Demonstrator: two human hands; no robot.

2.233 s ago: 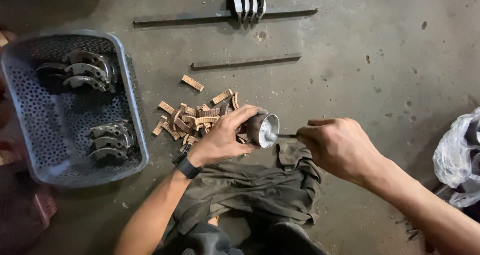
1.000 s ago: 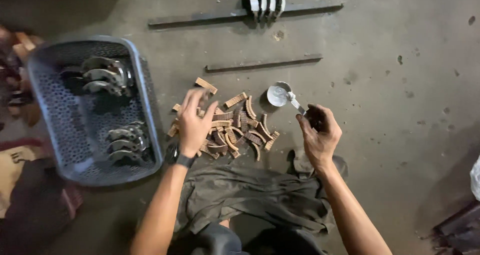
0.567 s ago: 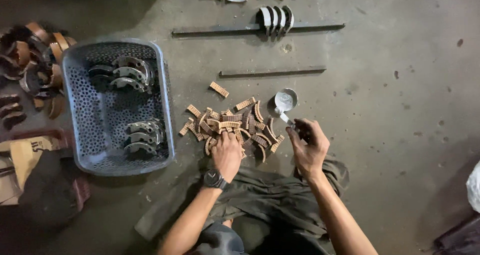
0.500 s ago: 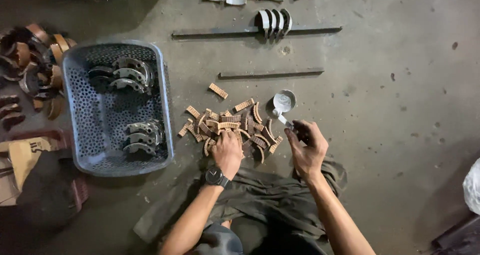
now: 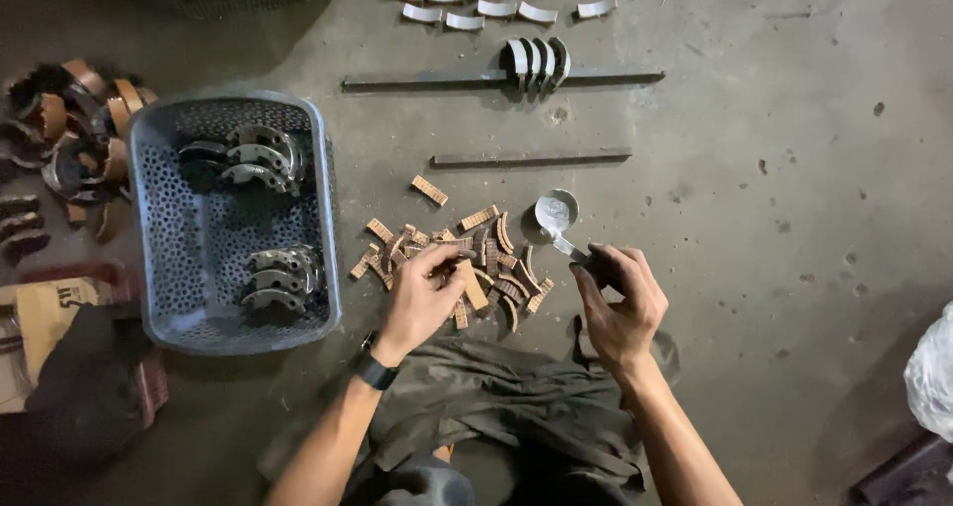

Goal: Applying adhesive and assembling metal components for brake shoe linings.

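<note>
My left hand (image 5: 422,302) reaches into a pile of small brown curved lining pieces (image 5: 491,258) on the concrete floor, its fingers pinched on one piece (image 5: 473,286). My right hand (image 5: 617,302) grips the dark handle of a small metal ladle (image 5: 554,216), whose shiny round bowl rests on the floor just right of the pile. A black watch sits on my left wrist. A dark olive cloth (image 5: 496,417) lies across my lap below both hands.
A grey perforated plastic basket (image 5: 149,258) at the left holds two stacks of metal brake shoes (image 5: 248,158). More rusty shoes (image 5: 69,139) lie left of it. Two metal bars (image 5: 531,157) and pale curved shoes (image 5: 536,61) lie farther up. A white plastic bag (image 5: 933,372) is at the right edge.
The metal cup left my left hand and went down onto the floor beside the pile. My left hand dropped into the lining pieces and pinched one. The view shifted left.
</note>
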